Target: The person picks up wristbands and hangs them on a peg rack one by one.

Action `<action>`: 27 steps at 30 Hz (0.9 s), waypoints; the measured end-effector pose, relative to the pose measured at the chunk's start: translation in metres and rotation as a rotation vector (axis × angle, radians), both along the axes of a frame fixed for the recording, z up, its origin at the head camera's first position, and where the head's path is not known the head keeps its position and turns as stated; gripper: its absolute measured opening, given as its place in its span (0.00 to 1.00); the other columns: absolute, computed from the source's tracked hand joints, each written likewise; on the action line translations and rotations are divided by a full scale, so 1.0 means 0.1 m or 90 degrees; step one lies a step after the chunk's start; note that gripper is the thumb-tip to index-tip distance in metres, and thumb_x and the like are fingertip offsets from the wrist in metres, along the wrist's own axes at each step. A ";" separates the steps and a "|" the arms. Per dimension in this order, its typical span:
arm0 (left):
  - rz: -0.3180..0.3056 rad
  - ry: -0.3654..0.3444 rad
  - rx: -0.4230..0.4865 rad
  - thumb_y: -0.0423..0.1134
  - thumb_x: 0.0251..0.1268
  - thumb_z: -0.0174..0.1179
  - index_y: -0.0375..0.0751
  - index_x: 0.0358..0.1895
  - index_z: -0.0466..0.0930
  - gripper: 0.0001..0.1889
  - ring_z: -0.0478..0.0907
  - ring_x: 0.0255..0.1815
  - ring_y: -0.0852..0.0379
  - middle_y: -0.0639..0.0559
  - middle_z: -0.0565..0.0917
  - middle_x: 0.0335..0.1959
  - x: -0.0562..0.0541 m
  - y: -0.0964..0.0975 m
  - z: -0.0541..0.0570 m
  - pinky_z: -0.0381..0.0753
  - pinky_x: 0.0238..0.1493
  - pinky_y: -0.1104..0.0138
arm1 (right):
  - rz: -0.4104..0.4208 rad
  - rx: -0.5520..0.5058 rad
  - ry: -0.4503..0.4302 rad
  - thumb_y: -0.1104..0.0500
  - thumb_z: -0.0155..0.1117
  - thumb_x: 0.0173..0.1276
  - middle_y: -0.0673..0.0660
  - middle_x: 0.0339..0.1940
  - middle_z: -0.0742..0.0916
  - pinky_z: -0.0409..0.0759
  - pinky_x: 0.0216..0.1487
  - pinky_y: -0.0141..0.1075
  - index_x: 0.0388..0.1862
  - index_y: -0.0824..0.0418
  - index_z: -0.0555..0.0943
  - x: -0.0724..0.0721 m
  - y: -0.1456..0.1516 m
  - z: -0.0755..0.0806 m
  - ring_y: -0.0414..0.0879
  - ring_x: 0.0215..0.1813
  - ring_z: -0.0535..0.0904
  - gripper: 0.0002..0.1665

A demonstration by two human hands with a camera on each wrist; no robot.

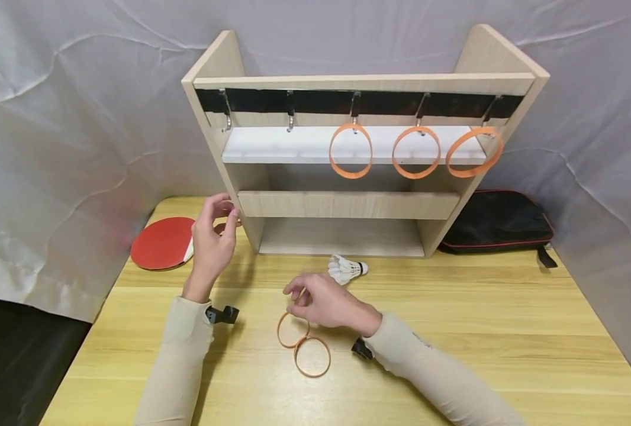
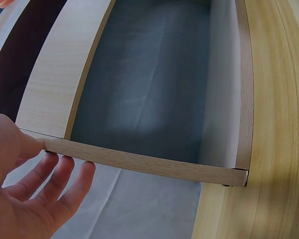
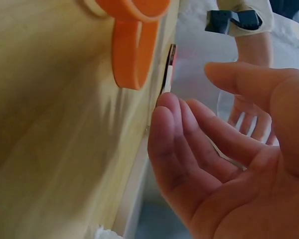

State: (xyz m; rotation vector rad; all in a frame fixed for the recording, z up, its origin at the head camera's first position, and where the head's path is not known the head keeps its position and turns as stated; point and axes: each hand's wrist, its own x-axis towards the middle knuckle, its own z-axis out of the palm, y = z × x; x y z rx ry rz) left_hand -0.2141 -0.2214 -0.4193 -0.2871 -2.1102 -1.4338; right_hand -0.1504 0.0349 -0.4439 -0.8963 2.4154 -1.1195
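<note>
My left hand [image 1: 212,236] is at the left side panel of a wooden shelf unit [image 1: 347,206]. In the left wrist view its thumb and fingertips [image 2: 88,168] lie against the panel's edge and outer side, loosely bent. My right hand [image 1: 328,300] hovers over the table with fingers relaxed and apart from the thumb, holding nothing. Just below it, two thin orange rings [image 1: 312,373] lie touching on the table; the right wrist view shows one as a flat band [image 3: 124,64]. Three more orange rings [image 1: 350,175] hang from the middle and right hooks [image 1: 355,106] on the shelf's black strip.
A white shuttlecock [image 1: 344,269] lies before the shelf, just beyond the right hand. On the left is a red table tennis bat [image 1: 161,242], partly behind the left hand. A black zipped case [image 1: 499,222] with red piping lies right of the shelf. Grey cloth [image 1: 81,130] surrounds the table.
</note>
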 end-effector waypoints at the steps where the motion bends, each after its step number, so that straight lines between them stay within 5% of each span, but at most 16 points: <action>1: 0.000 0.001 -0.001 0.23 0.78 0.61 0.26 0.66 0.76 0.17 0.85 0.48 0.49 0.31 0.87 0.48 0.00 0.00 0.00 0.89 0.42 0.79 | 0.004 0.006 0.003 0.63 0.76 0.73 0.58 0.45 0.92 0.88 0.46 0.25 0.59 0.67 0.87 0.01 -0.01 -0.01 0.39 0.42 0.87 0.18; 10: 0.000 0.006 0.000 0.23 0.77 0.62 0.26 0.66 0.76 0.18 0.84 0.48 0.51 0.31 0.87 0.48 0.00 0.00 -0.01 0.87 0.42 0.82 | 0.011 0.048 0.065 0.61 0.77 0.73 0.53 0.38 0.91 0.85 0.45 0.26 0.55 0.66 0.89 0.05 -0.05 -0.08 0.44 0.41 0.87 0.15; 27: -0.001 0.007 -0.002 0.22 0.77 0.61 0.26 0.65 0.76 0.17 0.85 0.47 0.48 0.31 0.87 0.47 -0.01 0.00 0.00 0.90 0.42 0.78 | 0.017 0.092 0.066 0.72 0.70 0.71 0.54 0.35 0.87 0.81 0.44 0.30 0.55 0.65 0.88 0.02 -0.02 -0.14 0.38 0.37 0.77 0.15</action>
